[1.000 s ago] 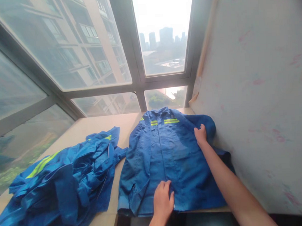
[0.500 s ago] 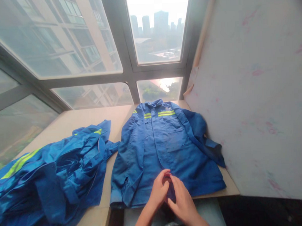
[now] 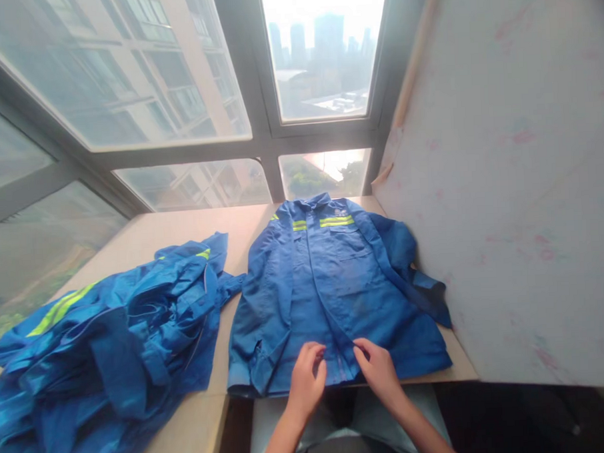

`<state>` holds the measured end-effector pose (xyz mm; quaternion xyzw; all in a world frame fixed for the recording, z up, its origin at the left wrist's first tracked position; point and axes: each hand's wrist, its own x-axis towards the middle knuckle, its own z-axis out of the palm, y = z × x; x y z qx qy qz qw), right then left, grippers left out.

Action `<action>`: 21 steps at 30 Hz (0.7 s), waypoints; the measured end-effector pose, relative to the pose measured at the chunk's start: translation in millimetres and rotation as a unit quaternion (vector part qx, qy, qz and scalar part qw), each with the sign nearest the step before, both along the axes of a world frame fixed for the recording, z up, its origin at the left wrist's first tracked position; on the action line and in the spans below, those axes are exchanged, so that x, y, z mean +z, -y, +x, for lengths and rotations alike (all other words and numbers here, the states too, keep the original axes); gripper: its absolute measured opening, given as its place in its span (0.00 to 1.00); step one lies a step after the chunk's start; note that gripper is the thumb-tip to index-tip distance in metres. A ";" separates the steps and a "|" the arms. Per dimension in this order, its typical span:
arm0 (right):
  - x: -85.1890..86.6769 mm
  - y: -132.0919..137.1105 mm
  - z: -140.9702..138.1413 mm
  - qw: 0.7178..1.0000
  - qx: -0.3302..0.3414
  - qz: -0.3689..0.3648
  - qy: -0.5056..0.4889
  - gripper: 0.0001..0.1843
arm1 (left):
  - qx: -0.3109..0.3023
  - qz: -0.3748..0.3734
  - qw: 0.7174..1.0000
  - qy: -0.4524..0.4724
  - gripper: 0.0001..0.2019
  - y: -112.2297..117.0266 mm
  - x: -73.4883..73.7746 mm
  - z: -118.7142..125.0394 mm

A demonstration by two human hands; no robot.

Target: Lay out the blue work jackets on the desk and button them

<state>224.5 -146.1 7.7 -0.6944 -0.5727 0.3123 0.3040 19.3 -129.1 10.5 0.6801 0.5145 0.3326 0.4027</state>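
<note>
A blue work jacket (image 3: 334,285) with yellow reflective strips lies flat, front up, on a light wooden table (image 3: 182,232), its collar toward the window. My left hand (image 3: 306,380) pinches the left front panel at the bottom hem. My right hand (image 3: 381,366) pinches the right front panel at the hem, just across the front opening. Both hands rest at the near table edge, a short gap between them. The jacket's right sleeve lies bunched against the wall.
A heap of crumpled blue garments (image 3: 102,349) with yellow strips covers the table's left part. A pale wall panel (image 3: 505,177) stands close on the right. Large windows (image 3: 319,59) rise behind the table. My lap (image 3: 336,439) is below the near edge.
My right hand left the jacket's right shoulder area and came down to the hem. Both hands met at the hem centre, then moved slightly apart, each gripping a front edge.
</note>
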 end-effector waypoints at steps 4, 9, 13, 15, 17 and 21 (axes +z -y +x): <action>2.1 11.7 -3.4 0.997 0.002 -0.004 0.083 0.22 | -0.047 0.062 0.994 -0.076 0.13 4.3 5.8 7.1; 5.1 19.4 -4.5 0.984 0.019 -0.064 0.163 0.22 | -0.057 0.090 0.985 -0.133 0.14 10.6 9.0 15.7; 7.9 22.0 -4.2 0.969 0.031 -0.089 0.228 0.24 | -0.064 0.077 0.984 -0.149 0.15 12.0 8.5 15.8; 9.0 21.9 -5.6 0.965 0.058 -0.065 0.247 0.26 | -0.071 0.065 0.982 -0.160 0.18 8.1 8.7 15.8; 10.8 18.0 -8.1 0.966 0.070 -0.037 0.248 0.28 | -0.076 0.055 0.980 -0.176 0.22 0.4 9.4 17.4; 17.2 -3.6 -16.4 0.977 0.073 0.021 0.200 0.29 | -0.084 0.067 0.975 -0.192 0.24 -20.4 11.3 24.5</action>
